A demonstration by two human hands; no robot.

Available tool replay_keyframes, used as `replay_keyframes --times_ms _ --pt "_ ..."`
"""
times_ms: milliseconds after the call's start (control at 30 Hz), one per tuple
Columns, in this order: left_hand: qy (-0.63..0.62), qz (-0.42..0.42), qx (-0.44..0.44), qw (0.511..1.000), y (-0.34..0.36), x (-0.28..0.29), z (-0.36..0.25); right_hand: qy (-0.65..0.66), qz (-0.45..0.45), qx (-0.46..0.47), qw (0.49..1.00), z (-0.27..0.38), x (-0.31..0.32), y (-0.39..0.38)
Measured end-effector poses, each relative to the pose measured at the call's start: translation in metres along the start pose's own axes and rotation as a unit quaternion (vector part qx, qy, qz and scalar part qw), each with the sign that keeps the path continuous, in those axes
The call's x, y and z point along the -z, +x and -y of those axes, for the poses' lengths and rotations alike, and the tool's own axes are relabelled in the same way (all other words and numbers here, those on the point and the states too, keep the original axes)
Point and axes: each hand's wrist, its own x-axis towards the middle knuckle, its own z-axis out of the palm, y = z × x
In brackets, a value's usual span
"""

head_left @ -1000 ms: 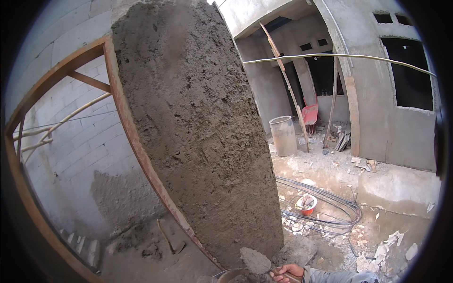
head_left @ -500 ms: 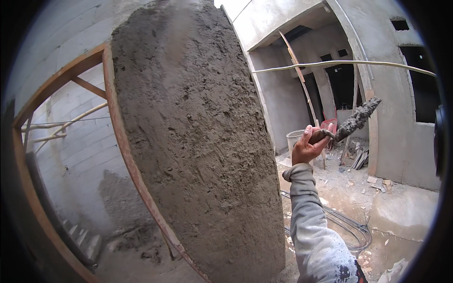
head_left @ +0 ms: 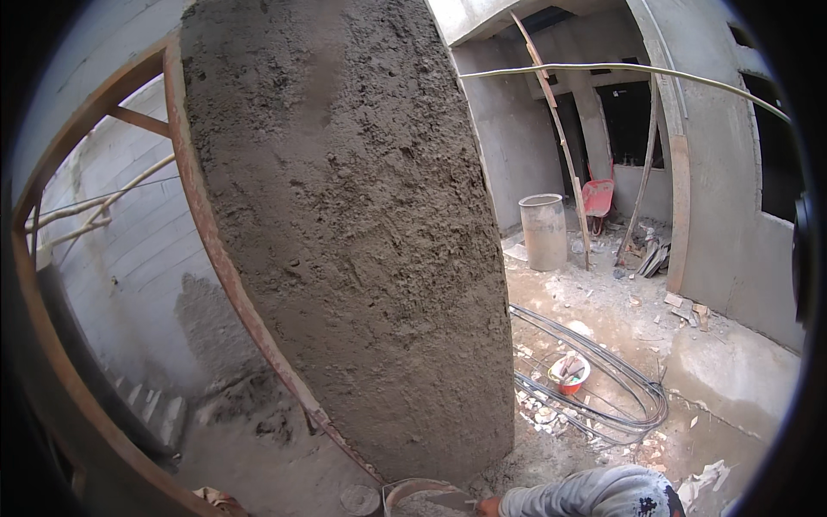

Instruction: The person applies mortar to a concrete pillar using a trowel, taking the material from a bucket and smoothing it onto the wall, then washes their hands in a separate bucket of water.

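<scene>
Looks like you're at the scooping step: your right hand [head_left: 489, 507] seems curled round the trowel [head_left: 451, 499], low at the bucket [head_left: 399, 494] near the rough wall [head_left: 370, 258]. Next probably calls for lifting it loaded, level.

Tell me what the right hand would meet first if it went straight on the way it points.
Beyond the trowel it seems to hold, the right hand would probably meet the bucket to its left, though depth is unclear at the picture's lower edge.
</scene>
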Motion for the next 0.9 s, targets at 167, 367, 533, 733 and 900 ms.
replay_keyframes --times_ms 167,367,533,733,900 --pt "-0.041 -0.022 0.025 0.999 -0.003 -0.001 0.014 0.590 0.118 -0.020 0.798 0.095 0.009 -0.034" --pt "-0.058 -0.019 -0.001 0.998 -0.002 -0.022 0.031 0.773 0.062 -0.044 0.630 0.109 0.064 -0.103" --pt "-0.080 -0.013 -0.074 0.994 0.004 -0.051 0.085 0.813 -0.019 0.204 0.545 0.096 0.124 -0.147" --pt "0.214 -0.042 -0.135 0.967 -0.020 -0.017 0.000 0.434 -0.675 0.268 0.533 0.160 0.259 -0.184" --pt "0.348 -0.069 -0.129 0.926 -0.033 -0.016 0.025 0.169 -0.931 0.233 0.225 0.133 0.365 -0.149"
